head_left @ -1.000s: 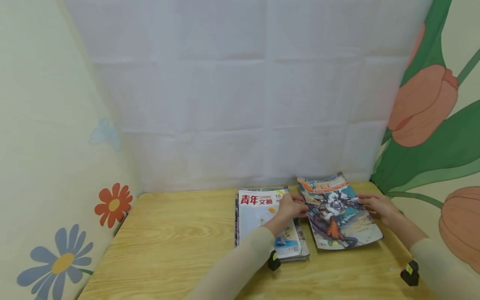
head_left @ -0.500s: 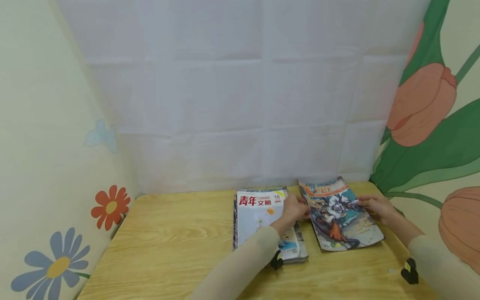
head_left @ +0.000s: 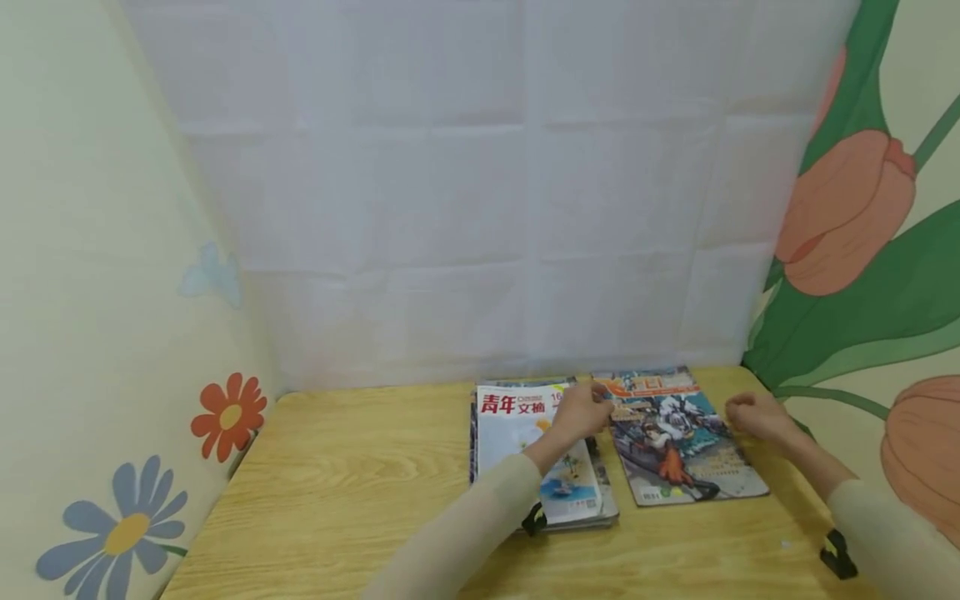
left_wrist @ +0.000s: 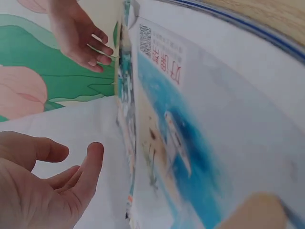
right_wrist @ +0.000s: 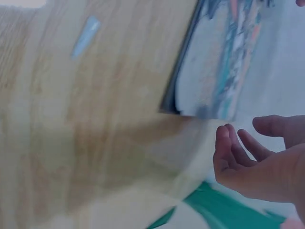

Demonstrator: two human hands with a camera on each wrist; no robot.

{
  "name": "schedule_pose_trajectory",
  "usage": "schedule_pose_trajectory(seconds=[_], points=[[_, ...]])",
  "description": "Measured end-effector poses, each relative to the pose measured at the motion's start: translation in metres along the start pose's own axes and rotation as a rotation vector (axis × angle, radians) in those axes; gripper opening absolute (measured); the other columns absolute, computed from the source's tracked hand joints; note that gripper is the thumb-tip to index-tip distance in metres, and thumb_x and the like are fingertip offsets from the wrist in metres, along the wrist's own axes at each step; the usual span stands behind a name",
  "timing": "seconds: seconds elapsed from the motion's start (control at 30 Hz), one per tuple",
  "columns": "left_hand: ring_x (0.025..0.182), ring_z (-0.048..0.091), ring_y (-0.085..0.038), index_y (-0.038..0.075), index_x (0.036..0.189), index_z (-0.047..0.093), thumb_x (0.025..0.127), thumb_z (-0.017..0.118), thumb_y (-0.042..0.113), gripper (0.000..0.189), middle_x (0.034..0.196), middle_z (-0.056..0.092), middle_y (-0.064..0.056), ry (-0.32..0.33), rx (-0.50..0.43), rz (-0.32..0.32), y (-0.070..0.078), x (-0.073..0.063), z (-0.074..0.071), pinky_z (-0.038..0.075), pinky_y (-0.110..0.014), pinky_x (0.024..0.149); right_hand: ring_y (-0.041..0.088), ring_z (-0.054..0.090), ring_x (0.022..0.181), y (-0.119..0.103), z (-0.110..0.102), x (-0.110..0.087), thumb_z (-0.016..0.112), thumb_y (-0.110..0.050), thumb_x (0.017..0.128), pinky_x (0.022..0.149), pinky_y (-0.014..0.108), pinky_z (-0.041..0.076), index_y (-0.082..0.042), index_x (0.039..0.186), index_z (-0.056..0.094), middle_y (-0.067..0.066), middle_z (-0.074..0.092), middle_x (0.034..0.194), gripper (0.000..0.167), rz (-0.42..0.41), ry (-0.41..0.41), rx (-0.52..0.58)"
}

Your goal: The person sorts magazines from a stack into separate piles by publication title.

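Observation:
A colourful comic-style magazine (head_left: pixel 678 454) lies flat on the wooden table, slightly turned. Over its left edge, at the upper corner, hovers my left hand (head_left: pixel 577 414); the left wrist view shows thumb and fingers apart with nothing between them. Just off the right edge of that magazine is my right hand (head_left: pixel 759 418), fingers loosely bent and holding nothing, as the right wrist view shows. Left of the comic magazine sits a stack topped by a white magazine (head_left: pixel 506 446) with red lettering and a beach picture. My left forearm covers part of this stack.
The wooden table (head_left: pixel 337 467) meets a white cloth (head_left: pixel 420 208) hanging at the back. Painted walls with flowers stand at left and right. A small pale scrap (right_wrist: pixel 86 36) lies on the table near my right wrist.
The comic magazine, held at both sides earlier with its top raised, now lies flat. Both hands have let go; the right has drawn slightly away to the right, the left slightly left.

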State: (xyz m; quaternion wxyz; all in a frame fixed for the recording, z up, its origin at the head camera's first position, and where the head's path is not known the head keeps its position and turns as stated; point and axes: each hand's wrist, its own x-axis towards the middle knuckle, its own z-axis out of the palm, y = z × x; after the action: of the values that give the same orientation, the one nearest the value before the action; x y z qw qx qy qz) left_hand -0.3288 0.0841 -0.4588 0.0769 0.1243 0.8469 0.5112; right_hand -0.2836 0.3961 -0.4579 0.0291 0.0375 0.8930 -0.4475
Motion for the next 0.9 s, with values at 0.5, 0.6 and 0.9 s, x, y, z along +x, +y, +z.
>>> schedule_pose_trajectory(seconds=[0.5,0.6,0.9], points=[[0.072,0.066,-0.011,0.008,0.123,0.07,0.096,0.059,0.011,0.029,0.098,0.07,0.0,0.1,0.064,0.147,-0.02,-0.042,-0.067,0.048,-0.028,0.052,0.034,0.067,0.086,-0.069,0.04,-0.023,0.054,-0.014,0.102,0.066,0.042,0.054,0.015,0.125,0.059,0.029,0.066,0.106,0.038,-0.212,0.034,-0.17],[0.07,0.065,-0.01,0.006,0.119,0.072,0.093,0.059,0.01,0.028,0.094,0.071,0.0,0.141,0.082,0.156,-0.024,-0.053,-0.077,0.048,-0.028,0.055,0.034,0.066,0.084,-0.077,0.054,-0.026,0.055,-0.013,0.102,0.063,0.041,0.053,0.013,0.124,0.061,0.024,0.067,0.1,0.035,-0.254,0.016,-0.165],[0.083,0.065,-0.016,0.004,0.113,0.073,0.097,0.063,0.012,0.021,0.099,0.07,-0.003,0.274,0.137,0.13,-0.046,-0.086,-0.109,0.054,-0.034,0.07,0.03,0.066,0.092,-0.099,0.098,-0.035,0.06,-0.016,0.102,0.068,0.04,0.055,0.005,0.128,0.064,0.017,0.069,0.11,0.033,-0.334,-0.004,-0.123]])
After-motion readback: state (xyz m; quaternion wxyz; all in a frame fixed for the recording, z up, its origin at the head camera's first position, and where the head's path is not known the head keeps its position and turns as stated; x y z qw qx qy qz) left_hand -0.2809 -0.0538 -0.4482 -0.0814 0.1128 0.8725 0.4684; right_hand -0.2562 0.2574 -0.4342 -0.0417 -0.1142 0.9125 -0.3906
